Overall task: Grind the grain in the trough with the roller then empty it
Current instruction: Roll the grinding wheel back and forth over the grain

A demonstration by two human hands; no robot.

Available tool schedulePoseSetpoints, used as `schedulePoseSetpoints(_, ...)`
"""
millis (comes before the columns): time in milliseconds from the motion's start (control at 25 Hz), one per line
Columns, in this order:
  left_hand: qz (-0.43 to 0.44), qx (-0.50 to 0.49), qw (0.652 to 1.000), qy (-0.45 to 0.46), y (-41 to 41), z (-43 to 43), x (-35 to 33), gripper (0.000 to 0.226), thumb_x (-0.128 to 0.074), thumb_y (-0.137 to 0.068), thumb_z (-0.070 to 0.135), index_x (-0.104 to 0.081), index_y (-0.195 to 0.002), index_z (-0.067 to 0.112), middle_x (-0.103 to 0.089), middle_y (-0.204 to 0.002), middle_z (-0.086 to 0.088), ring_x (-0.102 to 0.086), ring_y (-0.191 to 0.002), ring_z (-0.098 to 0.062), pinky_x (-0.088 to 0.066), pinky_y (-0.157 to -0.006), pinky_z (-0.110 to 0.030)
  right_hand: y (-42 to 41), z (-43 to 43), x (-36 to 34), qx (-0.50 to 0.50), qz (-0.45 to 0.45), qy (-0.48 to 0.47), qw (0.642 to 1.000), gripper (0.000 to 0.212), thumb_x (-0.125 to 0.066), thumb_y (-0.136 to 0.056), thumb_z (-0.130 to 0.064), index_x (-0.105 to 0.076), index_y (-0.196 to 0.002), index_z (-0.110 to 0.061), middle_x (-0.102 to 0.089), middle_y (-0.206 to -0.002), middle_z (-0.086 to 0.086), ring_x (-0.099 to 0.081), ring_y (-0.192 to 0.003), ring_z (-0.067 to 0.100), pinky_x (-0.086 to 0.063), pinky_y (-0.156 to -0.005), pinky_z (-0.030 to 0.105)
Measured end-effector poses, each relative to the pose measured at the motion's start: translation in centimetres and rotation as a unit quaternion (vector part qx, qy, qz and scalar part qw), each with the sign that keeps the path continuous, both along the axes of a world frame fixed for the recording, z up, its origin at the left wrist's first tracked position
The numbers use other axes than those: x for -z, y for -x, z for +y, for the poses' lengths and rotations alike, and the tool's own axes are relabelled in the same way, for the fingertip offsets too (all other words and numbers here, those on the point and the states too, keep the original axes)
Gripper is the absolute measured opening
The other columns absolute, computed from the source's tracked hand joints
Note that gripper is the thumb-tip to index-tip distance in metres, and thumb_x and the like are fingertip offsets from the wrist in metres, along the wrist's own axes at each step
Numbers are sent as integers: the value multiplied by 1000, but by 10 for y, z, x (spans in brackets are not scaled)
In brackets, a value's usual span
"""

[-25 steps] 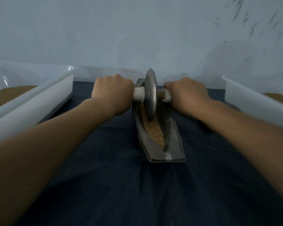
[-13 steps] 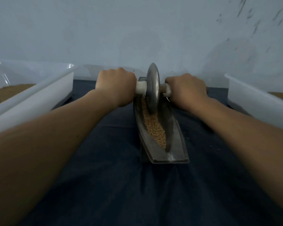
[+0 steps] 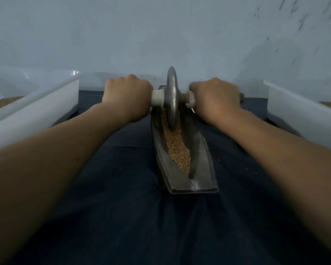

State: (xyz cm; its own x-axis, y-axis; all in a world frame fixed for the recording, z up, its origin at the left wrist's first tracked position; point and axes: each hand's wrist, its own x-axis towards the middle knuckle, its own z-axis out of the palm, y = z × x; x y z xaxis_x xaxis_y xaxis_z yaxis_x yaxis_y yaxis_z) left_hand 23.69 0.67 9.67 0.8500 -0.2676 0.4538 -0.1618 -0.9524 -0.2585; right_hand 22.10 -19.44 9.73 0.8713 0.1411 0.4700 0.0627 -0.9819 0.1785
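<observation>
A narrow metal trough (image 3: 204,165) lies lengthwise on the dark cloth, pointing away from me. Tan grain (image 3: 177,148) fills its groove. A metal disc roller (image 3: 172,96) stands upright in the far part of the groove, on a cross handle with white collars. My left hand (image 3: 127,98) grips the left end of the handle. My right hand (image 3: 215,98) grips the right end, whose tip sticks out past my knuckles. The trough's far end is hidden behind the disc and my hands.
A white plastic tub (image 3: 38,111) holding brown grain stands at the left, and another white tub (image 3: 298,115) stands at the right. A pale wall rises close behind the trough. A few stray grains (image 3: 219,160) lie on the dark cloth (image 3: 122,217).
Both hands have pushed the roller away from me along the groove, toward the trough's far end. More grain shows in the near part of the trough.
</observation>
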Motion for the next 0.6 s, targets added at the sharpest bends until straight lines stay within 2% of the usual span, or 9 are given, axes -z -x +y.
schedulePoseSetpoints(80,29,-5,999,19,1,2,2,20,-59,-91,31,-65,-107,21,-52,-86,-6,-51,-72,-27,-39,-63,-36,-8,4,-12,-6,29,22,999,7,-61,-93,-23,-59,-92,-29,-61,-97,7,-57,-84,31,-35,-63,33)
schedulePoseSetpoints(160,40,17,999,10,20,13,5,15,-59,-88,31,-65,-100,25,-49,-78,0,-47,-63,-22,-37,-56,-32,12,-3,-15,-31,59,52,996,12,-64,-88,-23,-56,-85,-30,-56,-83,2,-52,-70,24,-32,-54,28)
schedulePoseSetpoints(240,-20,75,997,-22,44,26,9,5,-65,-80,33,-62,-82,30,-37,-63,6,-32,-47,-14,-25,-46,-23,44,-18,-4,-71,35,63,995,22,-70,-78,-25,-50,-72,-32,-47,-65,-7,-44,-52,13,-26,-44,21)
schedulePoseSetpoints(320,-80,113,989,-43,60,30,6,16,-73,-67,31,-57,-68,32,-18,-56,9,-11,-43,-9,-12,-48,-15,70,-30,5,-107,-13,68,992,30,-73,-63,-30,-43,-64,-35,-31,-51,-17,-25,-42,-1,-14,-41,12)
schedulePoseSetpoints(360,-91,105,989,-50,59,27,4,17,-74,-65,29,-57,-67,31,-13,-57,9,-6,-44,-9,-10,-49,-15,70,-32,7,-112,-31,72,991,31,-73,-61,-32,-42,-63,-36,-26,-50,-18,-19,-42,-3,-11,-43,10)
schedulePoseSetpoints(400,-87,84,991,-62,54,23,7,14,-72,-68,28,-58,-69,29,-15,-57,7,-8,-43,-10,-11,-48,-16,61,-30,9,-96,-36,73,992,29,-72,-65,-34,-44,-65,-36,-26,-52,-17,-20,-43,-1,-13,-43,12)
schedulePoseSetpoints(480,-73,33,995,-52,31,9,9,5,-64,-81,22,-60,-79,23,-29,-59,2,-23,-45,-17,-22,-46,-25,30,-21,10,-39,-21,37,998,22,-68,-81,-33,-47,-74,-32,-37,-61,-9,-36,-50,13,-23,-46,21)
schedulePoseSetpoints(600,-53,4,998,-44,12,-10,-9,7,-57,-88,15,-64,-90,17,-43,-70,-4,-50,-61,-28,-35,-58,-34,-4,-8,7,-8,45,-33,998,12,-61,-91,-29,-52,-84,-30,-58,-84,1,-56,-79,27,-43,-62,33)
